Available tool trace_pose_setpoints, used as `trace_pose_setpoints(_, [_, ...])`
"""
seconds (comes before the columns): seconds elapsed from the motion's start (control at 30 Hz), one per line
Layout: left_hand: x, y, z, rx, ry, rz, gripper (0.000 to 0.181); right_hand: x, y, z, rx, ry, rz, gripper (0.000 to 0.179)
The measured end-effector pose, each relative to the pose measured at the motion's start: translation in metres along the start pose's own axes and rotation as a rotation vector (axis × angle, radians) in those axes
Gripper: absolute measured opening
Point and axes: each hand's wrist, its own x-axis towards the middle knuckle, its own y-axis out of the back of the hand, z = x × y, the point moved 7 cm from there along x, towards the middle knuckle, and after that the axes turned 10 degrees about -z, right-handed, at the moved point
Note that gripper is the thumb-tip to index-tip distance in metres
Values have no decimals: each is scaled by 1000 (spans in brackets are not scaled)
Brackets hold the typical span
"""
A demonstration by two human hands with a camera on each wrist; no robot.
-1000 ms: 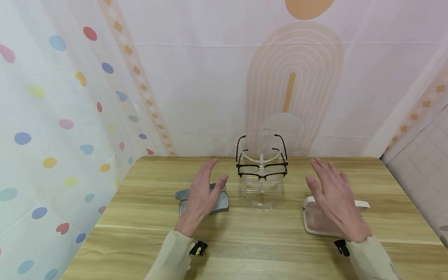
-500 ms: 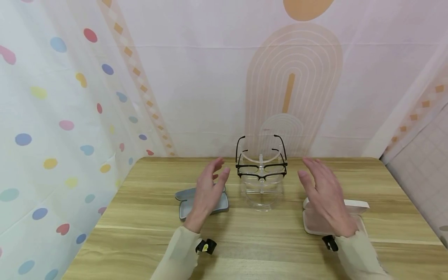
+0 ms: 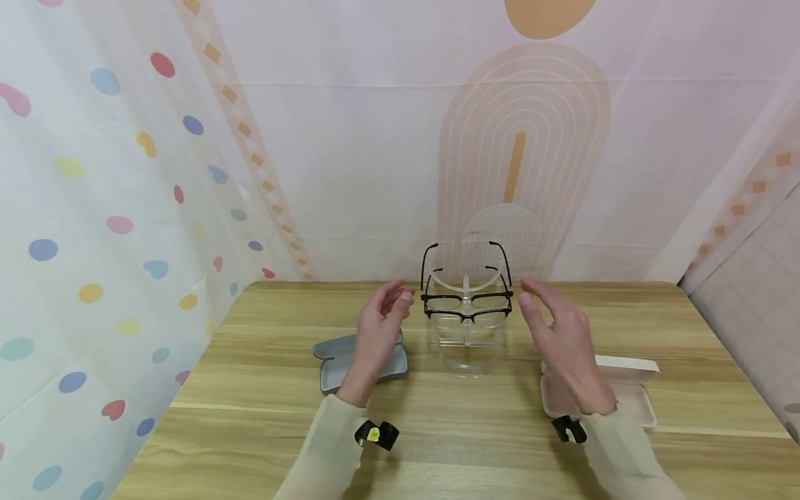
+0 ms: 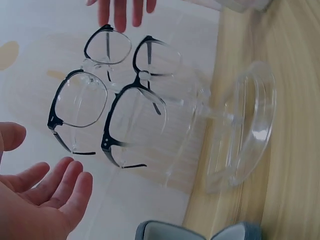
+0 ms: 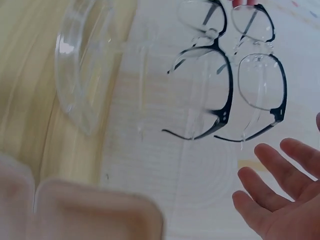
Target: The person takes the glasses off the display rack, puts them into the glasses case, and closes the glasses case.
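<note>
Two pairs of black-framed eyeglasses sit one above the other on a transparent display stand point(image 3: 469, 375) in the middle of the table. The upper eyeglasses point(image 3: 494, 295) and the lower eyeglasses point(image 3: 467, 317) face me, temples pointing back. My left hand point(image 3: 377, 330) is just left of the upper pair, fingers loosely bent, holding nothing. On the other side my right hand point(image 3: 564, 342) hovers close to the upper pair's right end, its fingers extended. Both wrist views show a gap between the fingertips and the frames point(image 4: 54, 117).
An open grey-blue glasses case point(image 3: 337, 368) lies under my left forearm. Below my right hand is an open white case point(image 3: 637, 403) with a pinkish lining, partly covered by the wrist. A patterned curtain point(image 3: 350, 173) hangs behind the wooden table point(image 3: 250, 417).
Both hands have moved inward toward the upper eyeglasses, the left one rightward and the right one leftward. The left fingers have bent a little more. Eyeglasses, stand and cases have stayed put.
</note>
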Motion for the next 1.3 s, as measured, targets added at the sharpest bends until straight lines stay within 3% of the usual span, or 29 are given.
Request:
trace_pose_setpoints(0.2, [7,-4,-5,-199,46,-6,38,7,-3,3,97,-92,2,48])
trace_pose_setpoints(0.43, [12,-10,-8,-348,104,21,37,14,-6,5,146,-159,3,45])
trace_pose_setpoints(0.7, [13,-15,-11,-363,120,26,36,18,-11,9,169,-212,-2,46])
trace_pose_setpoints(1.3, [15,-16,-9,-398,122,41,36,27,-19,6,290,-227,17,35])
